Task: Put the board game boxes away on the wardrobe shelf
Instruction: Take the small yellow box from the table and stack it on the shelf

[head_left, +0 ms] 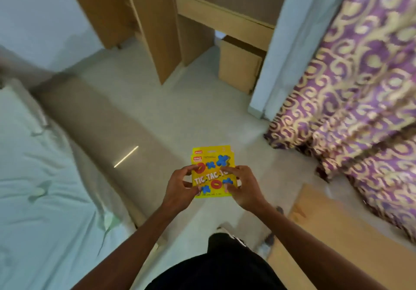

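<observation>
Head view: pale floor (202, 109) between bed (45, 177) and purple curtain (360, 87).

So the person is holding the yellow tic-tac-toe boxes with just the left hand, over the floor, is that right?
Not quite: the head view shows both hands on the yellow tic-tac-toe boxes, the left hand and the right hand, over the floor.

Home bedrm: bed (45, 177) w/ sheet, wood wardrobe (144, 19), patterned curtain (360, 87).
</observation>
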Available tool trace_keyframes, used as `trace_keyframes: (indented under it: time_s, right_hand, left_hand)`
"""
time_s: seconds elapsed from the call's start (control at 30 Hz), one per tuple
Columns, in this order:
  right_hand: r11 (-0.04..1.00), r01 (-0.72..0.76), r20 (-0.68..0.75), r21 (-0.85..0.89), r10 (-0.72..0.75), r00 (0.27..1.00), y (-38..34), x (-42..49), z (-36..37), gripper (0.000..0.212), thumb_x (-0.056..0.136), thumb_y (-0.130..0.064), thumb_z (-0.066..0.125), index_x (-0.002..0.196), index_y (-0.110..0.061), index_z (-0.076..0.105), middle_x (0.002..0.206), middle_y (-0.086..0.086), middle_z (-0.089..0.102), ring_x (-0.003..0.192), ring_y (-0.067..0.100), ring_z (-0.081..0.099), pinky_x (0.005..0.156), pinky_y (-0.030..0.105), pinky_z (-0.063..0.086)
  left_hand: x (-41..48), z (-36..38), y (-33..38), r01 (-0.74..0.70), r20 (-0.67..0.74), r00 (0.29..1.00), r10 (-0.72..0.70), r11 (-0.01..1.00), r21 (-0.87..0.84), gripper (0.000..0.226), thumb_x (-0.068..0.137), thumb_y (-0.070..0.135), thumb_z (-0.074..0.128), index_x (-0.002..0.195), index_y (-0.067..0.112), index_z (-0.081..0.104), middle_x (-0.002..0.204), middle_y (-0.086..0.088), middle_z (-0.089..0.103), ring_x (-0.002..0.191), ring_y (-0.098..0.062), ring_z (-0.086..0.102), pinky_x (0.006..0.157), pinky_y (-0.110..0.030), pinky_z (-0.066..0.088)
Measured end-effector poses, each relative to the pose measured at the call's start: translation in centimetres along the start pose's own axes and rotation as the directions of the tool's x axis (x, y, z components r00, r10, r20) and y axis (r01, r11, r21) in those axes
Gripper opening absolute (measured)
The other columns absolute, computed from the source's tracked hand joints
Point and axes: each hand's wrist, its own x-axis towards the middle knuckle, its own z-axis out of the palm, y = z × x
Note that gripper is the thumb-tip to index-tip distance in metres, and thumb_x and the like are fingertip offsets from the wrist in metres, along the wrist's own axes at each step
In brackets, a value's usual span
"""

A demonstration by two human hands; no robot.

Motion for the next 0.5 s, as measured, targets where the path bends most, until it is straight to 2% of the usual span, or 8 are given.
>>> trace_keyframes:
  time_s: [0.07, 0.23, 0.37, 0.5]
  right_hand:
    - [0.999, 0.034, 0.061, -0.003, -0.034, 0.998, -1.8, 3.3, 1.3, 0.049, 0.073, -0.025, 0.067, 0.122, -0.031, 0.063, 0.111, 0.004, 0.049, 0.104, 0.019, 0.052, 0.094, 0.028, 0.042]
    - [0.993, 0.113, 0.137, 0.027, -0.116, 0.984, -5.6, 13.5, 5.1, 0.050, 0.076, -0.009, 0.074, 0.120, -0.032, 0.064, 0.114, 0.005, 0.050, 0.106, 0.014, 0.053, 0.095, 0.024, 0.044]
    - [0.987, 0.159, 0.237, -0.008, -0.152, 0.960, -9.4, 23.0, 8.1, 0.051, 0.078, -0.012, 0.074, 0.122, -0.034, 0.062, 0.115, 0.003, 0.049, 0.106, 0.010, 0.051, 0.095, 0.022, 0.042]
    - [0.979, 0.203, 0.325, -0.007, -0.190, 0.926, -13.7, 30.5, 11.0, 0.053, 0.074, -0.024, 0.067, 0.126, -0.034, 0.060, 0.113, 0.003, 0.051, 0.104, 0.010, 0.053, 0.093, 0.016, 0.039]
  left_hand:
    - [1.4, -2.6, -0.1, 0.026, -0.068, 0.997, -0.028, 0.999, -0.030, 0.070, 0.068, 0.000, 0.079, 0.107, 0.053, 0.058, 0.118, -0.002, 0.057, 0.074, -0.018, 0.070, 0.054, -0.018, 0.054]
    - [7.9, -8.7, -0.6, 0.057, -0.202, 0.976, -0.077, 0.993, -0.106, 0.072, 0.065, -0.007, 0.081, 0.101, 0.052, 0.058, 0.115, -0.004, 0.057, 0.064, -0.012, 0.067, 0.050, -0.014, 0.049]
    - [14.3, -14.2, -0.9, 0.102, -0.272, 0.951, -0.149, 0.978, -0.180, 0.067, 0.067, -0.007, 0.080, 0.104, 0.045, 0.059, 0.116, -0.004, 0.057, 0.060, -0.004, 0.067, 0.049, -0.013, 0.049]
    - [19.5, -19.2, -2.0, 0.134, -0.332, 0.920, -0.207, 0.964, -0.229, 0.070, 0.068, -0.006, 0.079, 0.106, 0.049, 0.060, 0.118, -0.004, 0.054, 0.074, -0.017, 0.067, 0.051, -0.015, 0.051]
